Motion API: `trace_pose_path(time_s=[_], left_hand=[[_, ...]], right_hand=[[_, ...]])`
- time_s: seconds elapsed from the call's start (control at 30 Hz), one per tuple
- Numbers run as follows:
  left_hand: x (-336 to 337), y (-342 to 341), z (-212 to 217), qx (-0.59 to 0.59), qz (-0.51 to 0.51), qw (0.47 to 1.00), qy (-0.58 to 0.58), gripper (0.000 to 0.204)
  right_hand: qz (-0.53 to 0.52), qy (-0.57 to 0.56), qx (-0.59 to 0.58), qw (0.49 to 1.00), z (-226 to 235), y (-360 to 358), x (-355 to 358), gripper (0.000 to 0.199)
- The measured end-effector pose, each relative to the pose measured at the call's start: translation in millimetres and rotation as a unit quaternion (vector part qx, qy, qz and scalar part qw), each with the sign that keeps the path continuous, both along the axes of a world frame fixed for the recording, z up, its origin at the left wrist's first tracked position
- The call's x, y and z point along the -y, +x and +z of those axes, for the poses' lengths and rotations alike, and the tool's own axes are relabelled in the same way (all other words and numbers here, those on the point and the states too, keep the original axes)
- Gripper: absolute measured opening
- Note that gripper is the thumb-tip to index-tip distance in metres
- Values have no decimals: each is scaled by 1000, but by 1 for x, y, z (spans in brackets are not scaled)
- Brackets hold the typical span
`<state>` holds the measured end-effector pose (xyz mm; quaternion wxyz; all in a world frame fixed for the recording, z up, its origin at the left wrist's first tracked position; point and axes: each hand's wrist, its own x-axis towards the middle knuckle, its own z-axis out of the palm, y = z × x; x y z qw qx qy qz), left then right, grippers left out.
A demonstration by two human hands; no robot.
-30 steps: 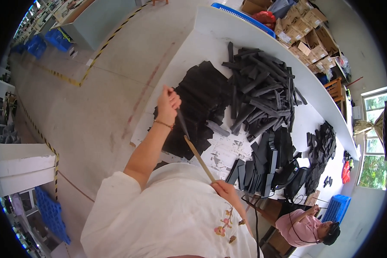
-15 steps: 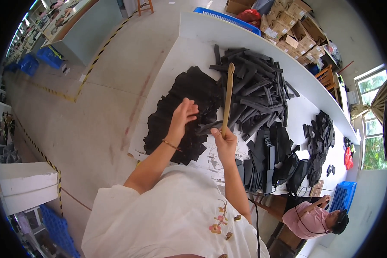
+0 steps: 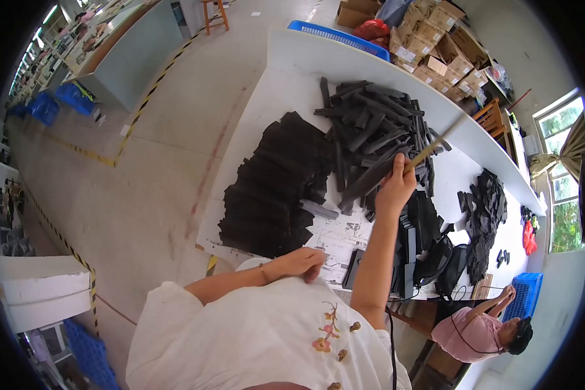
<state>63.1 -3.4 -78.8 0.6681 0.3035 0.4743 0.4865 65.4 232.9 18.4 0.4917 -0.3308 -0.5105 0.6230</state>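
Observation:
My right hand (image 3: 396,185) is closed around a thin yellowish wooden stick (image 3: 429,153), which points up and to the right, blurred at its far end. It is over the near side of a heap of dark grey strips (image 3: 377,117). One wide strip (image 3: 367,182) lies against its fingers; whether they grip it too, I cannot tell. My left hand (image 3: 309,263) is curled in front of my shirt at the table's near edge, with nothing visible in it. Beyond it spreads a layered pile of flat black pieces (image 3: 273,185). A lone grey strip (image 3: 320,209) lies by that pile's right edge.
The white table (image 3: 240,140) has a raised back panel (image 3: 370,62). To the right lie stacked black pieces (image 3: 426,218), black pouch-like items (image 3: 435,257) and another dark pile (image 3: 484,208). A person in pink (image 3: 474,331) sits at the right. Cartons (image 3: 435,45) stand behind the panel.
My right hand has moved up and right to the strip heap, tilting the stick rightward. My left hand has drawn back from the black pile and curled. A grey strip now lies near that pile.

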Motion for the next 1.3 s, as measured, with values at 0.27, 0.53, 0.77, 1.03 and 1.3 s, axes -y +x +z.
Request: trace_pose_path(time_s=[0.27,0.53,0.77,1.03,1.3], left_hand=[[-61,-87,71,-41,369,908,193,19],[-72,-82,45,236,409,865,169,17],[-82,-104,41,-99,452,875,141,31],[-71,-91,33,-88,274,951,115,28],[-58,-58,11,-15,156,988,1,26]], right_hand=[[259,39,106,959,-10,20,64,15],[267,-21,86,960,-33,19,82,16],[259,32,145,954,-56,23,83,19],[244,-19,156,957,-57,20,80,18],[118,44,208,970,-64,11,52,21]])
